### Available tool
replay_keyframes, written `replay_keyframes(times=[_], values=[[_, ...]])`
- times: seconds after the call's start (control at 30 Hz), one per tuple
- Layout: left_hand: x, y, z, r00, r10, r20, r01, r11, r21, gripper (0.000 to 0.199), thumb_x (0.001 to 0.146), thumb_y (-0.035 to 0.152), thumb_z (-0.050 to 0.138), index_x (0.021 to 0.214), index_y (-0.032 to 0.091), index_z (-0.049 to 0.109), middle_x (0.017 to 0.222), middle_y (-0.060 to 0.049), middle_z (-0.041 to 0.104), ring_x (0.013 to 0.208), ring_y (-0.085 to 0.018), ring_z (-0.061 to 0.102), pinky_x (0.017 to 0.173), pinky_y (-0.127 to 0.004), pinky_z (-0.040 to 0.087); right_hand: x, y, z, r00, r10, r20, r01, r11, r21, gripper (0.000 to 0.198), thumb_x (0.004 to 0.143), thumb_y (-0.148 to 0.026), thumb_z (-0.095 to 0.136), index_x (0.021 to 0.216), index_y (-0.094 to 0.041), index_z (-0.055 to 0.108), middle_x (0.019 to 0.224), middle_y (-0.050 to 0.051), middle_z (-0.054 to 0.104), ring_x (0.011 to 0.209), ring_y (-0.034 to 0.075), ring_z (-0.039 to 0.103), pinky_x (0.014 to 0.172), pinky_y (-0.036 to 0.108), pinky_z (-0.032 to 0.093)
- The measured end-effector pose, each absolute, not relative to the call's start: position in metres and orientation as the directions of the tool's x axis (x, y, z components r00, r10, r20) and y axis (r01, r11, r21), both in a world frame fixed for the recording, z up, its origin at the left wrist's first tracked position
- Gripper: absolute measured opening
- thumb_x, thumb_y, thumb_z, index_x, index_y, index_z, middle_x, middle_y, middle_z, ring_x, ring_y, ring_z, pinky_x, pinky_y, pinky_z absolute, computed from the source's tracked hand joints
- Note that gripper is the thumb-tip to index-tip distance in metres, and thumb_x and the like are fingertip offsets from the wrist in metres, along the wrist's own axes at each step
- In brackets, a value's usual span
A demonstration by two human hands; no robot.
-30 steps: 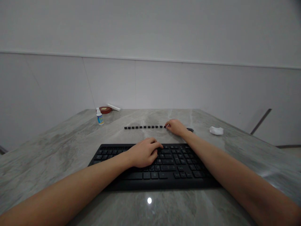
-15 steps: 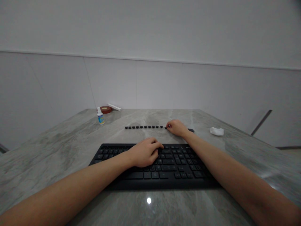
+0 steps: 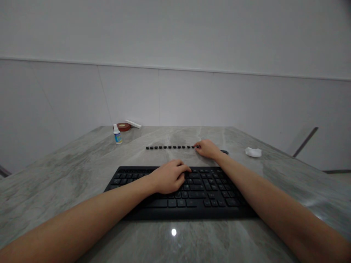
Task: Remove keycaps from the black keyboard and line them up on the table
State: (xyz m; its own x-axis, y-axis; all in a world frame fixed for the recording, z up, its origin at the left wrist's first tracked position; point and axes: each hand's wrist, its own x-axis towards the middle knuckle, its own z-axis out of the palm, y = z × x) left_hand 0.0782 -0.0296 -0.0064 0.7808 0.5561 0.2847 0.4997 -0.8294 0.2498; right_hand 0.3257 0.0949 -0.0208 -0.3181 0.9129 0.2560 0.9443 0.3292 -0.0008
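A black keyboard (image 3: 175,213) lies on the marbled table in front of me. Over its middle rests my left hand (image 3: 170,176), index finger stretched toward the upper keys and thumb apart from it; it holds nothing that shows. Beyond the keyboard runs a straight row of several small black keycaps (image 3: 169,147). At the row's right end is my right hand (image 3: 207,149), thumb and index finger closed at a keycap (image 3: 193,147). A dark object (image 3: 224,152), its kind unclear, shows partly from behind my right wrist.
A white spray bottle (image 3: 117,135) with a blue label stands at the far left. Behind it are a reddish-brown case (image 3: 123,127) and a white strip-like box (image 3: 134,124). A crumpled white tissue or cloth (image 3: 253,152) lies right of my right arm. A wall (image 3: 186,98) closes the back.
The keycap at my right fingertips now sits more in line with the row, and the fingers have shifted slightly. My left hand keeps its place on the keyboard.
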Motion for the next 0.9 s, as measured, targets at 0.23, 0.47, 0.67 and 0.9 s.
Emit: replay_keyframes(times=[0.23,0.47,0.67,0.9], values=[[0.0788,-0.0297,-0.0063,0.778,0.56,0.284,0.502,-0.826,0.256,0.032,0.089,0.017,0.041,0.117,0.02,0.056,0.109,-0.007,0.057,0.103,-0.02,0.055,0.097,-0.035,0.044,0.325,0.0941,-0.0208,-0.31,0.915,0.26,0.947,0.321,-0.002,0.041,0.079,-0.022,0.049,0.116,-0.021,0.067,0.096,0.008,0.072,0.089,0.021,0.064,0.082,0.028,0.045],[0.0787,-0.0283,-0.0071,0.781,0.557,0.283,0.501,-0.829,0.247,0.032,0.089,0.017,0.041,0.117,0.02,0.056,0.109,-0.007,0.057,0.103,-0.02,0.055,0.096,-0.034,0.044,0.3238,0.0928,-0.02,-0.325,0.918,0.226,0.943,0.334,0.0,0.043,0.076,-0.02,0.05,0.116,-0.022,0.067,0.1,0.008,0.072,0.094,0.022,0.064,0.086,0.029,0.044],[0.0788,-0.0288,-0.0073,0.783,0.555,0.28,0.498,-0.83,0.252,0.031,0.089,0.017,0.041,0.117,0.021,0.055,0.11,-0.007,0.056,0.103,-0.02,0.055,0.096,-0.035,0.043,0.3249,0.0949,-0.0203,-0.261,0.936,0.238,0.962,0.274,-0.02,0.042,0.079,-0.022,0.049,0.118,-0.022,0.065,0.102,0.008,0.071,0.097,0.022,0.063,0.089,0.029,0.043],[0.0785,-0.0289,-0.0071,0.78,0.561,0.279,0.504,-0.826,0.251,0.031,0.089,0.017,0.04,0.117,0.021,0.055,0.11,-0.007,0.056,0.103,-0.02,0.055,0.097,-0.034,0.043,0.3309,0.0991,-0.0227,-0.147,0.957,0.248,0.987,0.16,-0.032,0.038,0.078,-0.021,0.051,0.111,-0.017,0.068,0.103,0.013,0.07,0.1,0.025,0.062,0.09,0.033,0.043]])
